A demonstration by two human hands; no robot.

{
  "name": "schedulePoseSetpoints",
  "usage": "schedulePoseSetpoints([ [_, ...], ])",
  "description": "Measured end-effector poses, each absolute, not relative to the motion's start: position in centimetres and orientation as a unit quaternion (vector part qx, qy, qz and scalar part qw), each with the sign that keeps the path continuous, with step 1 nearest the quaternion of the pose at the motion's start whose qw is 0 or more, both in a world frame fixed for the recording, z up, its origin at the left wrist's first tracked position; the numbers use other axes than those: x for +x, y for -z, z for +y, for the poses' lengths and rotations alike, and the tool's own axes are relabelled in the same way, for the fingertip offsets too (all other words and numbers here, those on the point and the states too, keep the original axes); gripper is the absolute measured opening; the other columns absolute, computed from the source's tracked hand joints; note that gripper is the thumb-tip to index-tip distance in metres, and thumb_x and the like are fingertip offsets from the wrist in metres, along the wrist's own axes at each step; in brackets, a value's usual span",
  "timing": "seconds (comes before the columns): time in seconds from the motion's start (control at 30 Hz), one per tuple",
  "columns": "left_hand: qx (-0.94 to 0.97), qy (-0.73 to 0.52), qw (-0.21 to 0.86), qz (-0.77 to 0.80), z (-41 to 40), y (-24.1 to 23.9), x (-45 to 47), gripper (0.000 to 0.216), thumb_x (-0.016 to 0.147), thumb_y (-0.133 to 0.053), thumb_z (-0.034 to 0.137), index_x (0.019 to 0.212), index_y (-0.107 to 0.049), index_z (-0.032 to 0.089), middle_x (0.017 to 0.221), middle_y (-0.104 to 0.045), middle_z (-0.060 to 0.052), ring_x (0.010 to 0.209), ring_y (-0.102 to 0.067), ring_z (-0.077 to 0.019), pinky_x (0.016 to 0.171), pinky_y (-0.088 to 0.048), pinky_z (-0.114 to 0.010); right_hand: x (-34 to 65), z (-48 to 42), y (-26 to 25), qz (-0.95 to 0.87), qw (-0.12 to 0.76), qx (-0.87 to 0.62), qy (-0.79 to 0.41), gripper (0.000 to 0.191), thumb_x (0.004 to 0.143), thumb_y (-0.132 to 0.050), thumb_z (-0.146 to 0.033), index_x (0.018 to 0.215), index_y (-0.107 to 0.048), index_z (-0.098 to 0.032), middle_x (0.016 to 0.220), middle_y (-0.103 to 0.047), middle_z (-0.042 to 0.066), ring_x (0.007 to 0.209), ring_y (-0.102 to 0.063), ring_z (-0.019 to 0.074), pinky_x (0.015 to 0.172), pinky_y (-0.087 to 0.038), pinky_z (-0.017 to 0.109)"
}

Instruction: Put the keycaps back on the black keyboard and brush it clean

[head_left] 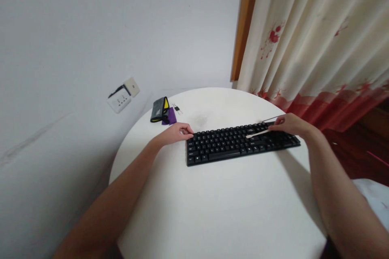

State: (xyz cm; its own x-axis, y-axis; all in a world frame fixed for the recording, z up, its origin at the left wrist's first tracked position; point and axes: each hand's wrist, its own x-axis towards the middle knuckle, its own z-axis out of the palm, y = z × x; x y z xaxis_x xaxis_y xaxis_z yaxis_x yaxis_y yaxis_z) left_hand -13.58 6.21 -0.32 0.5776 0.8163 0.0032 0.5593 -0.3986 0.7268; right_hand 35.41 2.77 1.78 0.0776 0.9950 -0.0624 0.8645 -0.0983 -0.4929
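Note:
A black keyboard point(240, 143) lies across the round white table point(219, 206). My left hand point(178, 132) rests at the keyboard's far left corner, fingers curled and pressed against its edge. My right hand point(288, 124) hovers over the keyboard's right end, pinched on a thin pale stick-like tool point(257, 133) whose tip points left and lies on the keys.
A grey and yellow pouch point(159, 110) on a purple cloth point(170, 117) lies at the table's far left, with a small clip-like tool point(176, 108) beside it. A wall socket point(123, 95) sits on the white wall. A flowered curtain point(319, 40) hangs at the right.

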Motion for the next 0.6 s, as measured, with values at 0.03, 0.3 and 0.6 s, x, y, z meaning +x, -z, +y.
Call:
schedulePoseSetpoints([
  [0.03,0.816,-0.183,0.352,0.421,6.2,0.3,-13.6,0.025,0.079,-0.067,0.039,0.087,-0.068,0.015,0.086,-0.072,-0.006,0.078,-0.065,-0.0167,0.076,-0.051,-0.029,35.3,2.7,-1.9,-0.648,0.172,-0.715,-0.196,0.034,0.062,-0.078,-0.050,0.061,-0.066,-0.019,0.057,-0.060,0.001,0.057,-0.055,0.0156,0.055,-0.040,0.027],
  [0.3,0.807,-0.178,0.356,0.436,6.0,0.0,-13.4,0.028,0.077,-0.068,0.042,0.088,-0.068,0.015,0.084,-0.071,-0.005,0.078,-0.064,-0.0177,0.075,-0.051,-0.030,33.5,2.2,-2.7,-0.674,0.173,-0.696,-0.177,0.034,0.065,-0.075,-0.050,0.061,-0.065,-0.018,0.058,-0.062,0.002,0.059,-0.054,0.0159,0.056,-0.038,0.027],
  [0.6,0.810,-0.176,0.349,0.436,6.2,0.2,-13.4,0.028,0.077,-0.067,0.043,0.086,-0.067,0.016,0.082,-0.071,-0.005,0.076,-0.064,-0.0169,0.074,-0.051,-0.029,32.7,1.8,-3.2,-0.647,0.266,-0.670,-0.248,0.040,0.058,-0.080,-0.055,0.062,-0.066,-0.017,0.059,-0.061,0.001,0.061,-0.054,0.0155,0.058,-0.038,0.027],
])
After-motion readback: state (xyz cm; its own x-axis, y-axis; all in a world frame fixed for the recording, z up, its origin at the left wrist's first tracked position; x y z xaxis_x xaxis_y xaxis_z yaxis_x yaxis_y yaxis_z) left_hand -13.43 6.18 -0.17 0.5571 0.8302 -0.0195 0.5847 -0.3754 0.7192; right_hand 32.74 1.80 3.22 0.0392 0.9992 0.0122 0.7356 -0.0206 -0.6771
